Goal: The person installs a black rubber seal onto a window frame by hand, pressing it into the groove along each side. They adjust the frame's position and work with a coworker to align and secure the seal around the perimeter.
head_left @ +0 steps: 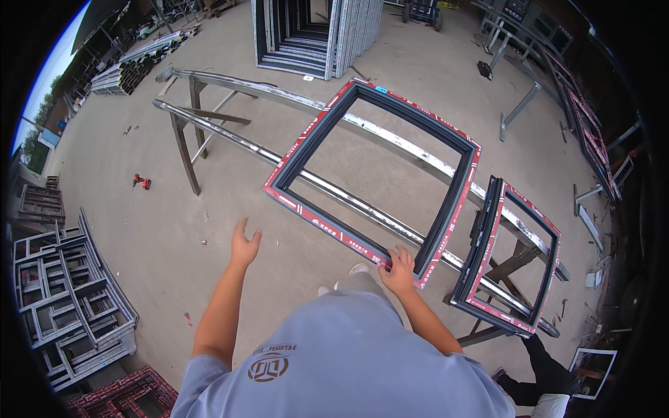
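Note:
A dark window frame [364, 246] with red protective film on its faces lies flat across two metal rails. Its near corner is under my right hand [398, 270], whose fingers curl over the inner edge of the near bar. To the left of the frame, my left hand [245, 244] hangs in the air above the floor, fingers apart and holding nothing. A smaller frame [486, 268], also red-filmed and dark, rests on the same rails at the right.
The metal rails [230, 132] stand on trestle legs. A red drill [142, 182] lies on the floor at left. Stacked frames stand at the back [345, 38] and left [70, 299]. Another person's dark-clad leg [543, 366] shows at lower right.

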`<state>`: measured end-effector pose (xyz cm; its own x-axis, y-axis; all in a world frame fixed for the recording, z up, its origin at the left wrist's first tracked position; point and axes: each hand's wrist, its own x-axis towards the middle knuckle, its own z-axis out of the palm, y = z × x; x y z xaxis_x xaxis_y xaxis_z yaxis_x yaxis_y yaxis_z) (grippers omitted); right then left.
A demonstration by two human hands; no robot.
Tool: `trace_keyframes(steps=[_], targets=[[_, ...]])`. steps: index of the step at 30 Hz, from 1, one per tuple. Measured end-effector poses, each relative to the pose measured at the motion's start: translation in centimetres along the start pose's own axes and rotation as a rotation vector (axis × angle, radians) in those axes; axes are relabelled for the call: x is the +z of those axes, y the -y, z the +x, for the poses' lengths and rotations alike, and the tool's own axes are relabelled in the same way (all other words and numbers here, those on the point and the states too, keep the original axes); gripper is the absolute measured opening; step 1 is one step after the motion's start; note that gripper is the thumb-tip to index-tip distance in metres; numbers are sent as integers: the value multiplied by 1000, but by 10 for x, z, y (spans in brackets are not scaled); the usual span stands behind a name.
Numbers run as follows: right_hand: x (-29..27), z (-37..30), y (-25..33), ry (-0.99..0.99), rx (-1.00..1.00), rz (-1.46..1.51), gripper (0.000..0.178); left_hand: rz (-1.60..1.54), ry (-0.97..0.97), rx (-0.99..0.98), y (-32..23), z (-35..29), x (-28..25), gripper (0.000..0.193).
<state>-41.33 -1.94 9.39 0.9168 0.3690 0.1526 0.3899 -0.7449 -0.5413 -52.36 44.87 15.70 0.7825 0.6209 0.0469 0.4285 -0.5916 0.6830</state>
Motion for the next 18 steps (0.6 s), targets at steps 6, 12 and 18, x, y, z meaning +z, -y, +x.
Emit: trace_keyframes(steps=[6,12,18], targets=[[45,46,52,94,-123,62,72,-8,90,-56,8,37,-7,59],[86,111,87,171,-153,121,67,141,180,80,2,105,-40,56],[119,133,116,290,-52,100,66,-85,332,-119,11,207,-12,57]])
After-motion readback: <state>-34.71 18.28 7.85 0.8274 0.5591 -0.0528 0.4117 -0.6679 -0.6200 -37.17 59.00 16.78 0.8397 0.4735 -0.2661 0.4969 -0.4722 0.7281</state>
